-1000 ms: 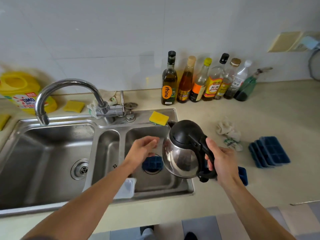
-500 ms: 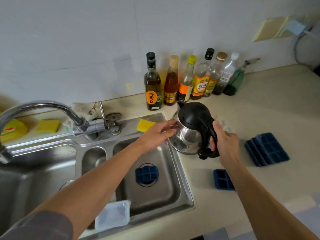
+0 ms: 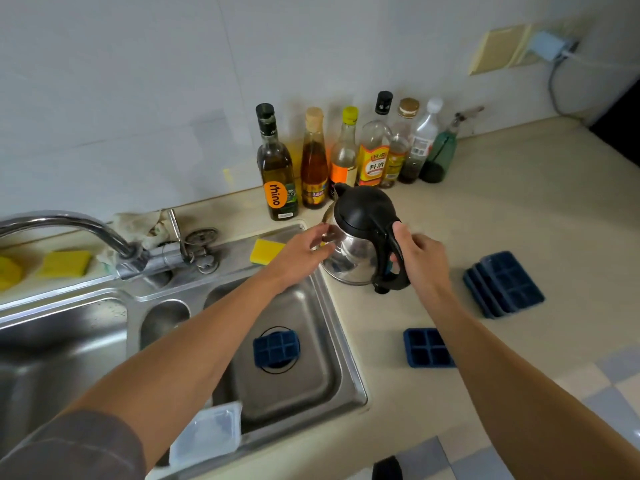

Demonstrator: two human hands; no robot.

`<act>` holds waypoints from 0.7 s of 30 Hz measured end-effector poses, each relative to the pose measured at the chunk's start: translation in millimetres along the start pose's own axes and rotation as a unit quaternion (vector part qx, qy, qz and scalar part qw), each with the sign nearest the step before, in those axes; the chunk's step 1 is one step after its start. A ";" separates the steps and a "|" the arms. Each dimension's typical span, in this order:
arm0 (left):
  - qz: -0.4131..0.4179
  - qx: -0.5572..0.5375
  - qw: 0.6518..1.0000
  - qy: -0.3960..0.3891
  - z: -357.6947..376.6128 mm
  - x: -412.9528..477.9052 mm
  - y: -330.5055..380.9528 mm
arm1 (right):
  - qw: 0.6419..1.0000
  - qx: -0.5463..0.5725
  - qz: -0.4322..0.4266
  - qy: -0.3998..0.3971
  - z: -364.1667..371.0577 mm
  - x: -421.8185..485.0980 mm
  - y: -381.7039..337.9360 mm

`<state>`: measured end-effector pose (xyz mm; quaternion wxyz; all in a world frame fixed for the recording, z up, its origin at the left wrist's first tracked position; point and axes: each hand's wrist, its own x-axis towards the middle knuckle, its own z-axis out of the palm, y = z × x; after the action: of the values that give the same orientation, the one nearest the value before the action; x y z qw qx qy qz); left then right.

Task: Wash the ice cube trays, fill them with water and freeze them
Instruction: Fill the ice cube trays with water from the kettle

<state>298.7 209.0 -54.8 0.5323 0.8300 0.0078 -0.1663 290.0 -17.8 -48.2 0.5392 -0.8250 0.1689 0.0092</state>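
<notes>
Ice trays [image 3: 428, 348] look light and bendy, best lifted by their rims; right hand [image 3: 420, 261] grips the kettle [image 3: 356, 251] handle, left hand [image 3: 301, 254] touches it loose-fingered.

Blue sink tray [image 3: 276, 348]; counter trays [image 3: 504, 284]

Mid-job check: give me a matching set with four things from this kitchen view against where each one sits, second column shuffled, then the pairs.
Things
1. kettle
2. stack of ice trays
3. bottles
4. clear plastic lid

Places
A. in a row against the wall
B. at the front edge of the sink
C. gripped by its handle in the right hand
D. on the counter, to the right of the kettle

Pairs: 1-C, 2-D, 3-A, 4-B
</notes>
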 end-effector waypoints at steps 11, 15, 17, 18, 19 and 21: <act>-0.208 0.071 0.956 0.193 8.0 -134.4 -95.5 | 0.963 -0.054 -0.196 -0.175 30.4 -81.7 13.3; -0.287 0.100 0.918 0.255 -3.9 -200.1 -136.6 | 0.911 -0.154 -0.119 -0.364 75.0 -114.4 35.2; -0.311 0.096 0.902 0.285 -6.0 -230.0 -153.1 | 0.881 -0.180 -0.086 -0.429 98.0 -135.2 50.6; -0.322 0.095 0.894 0.296 -6.3 -242.9 -160.7 | 0.867 -0.190 -0.076 -0.455 109.5 -146.1 57.9; -0.331 0.101 0.888 0.304 -6.8 -253.7 -167.3 | 0.853 -0.199 -0.068 -0.478 120.3 -156.8 64.2; -0.346 0.117 0.878 0.309 -6.3 -270.3 -179.0 | 0.832 -0.220 -0.058 -0.506 140.2 -175.3 74.5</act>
<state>11.1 336.4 -133.3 0.3107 0.8398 0.4389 -0.0749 126.7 127.5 -138.4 0.3533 -0.8102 -0.1824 0.4306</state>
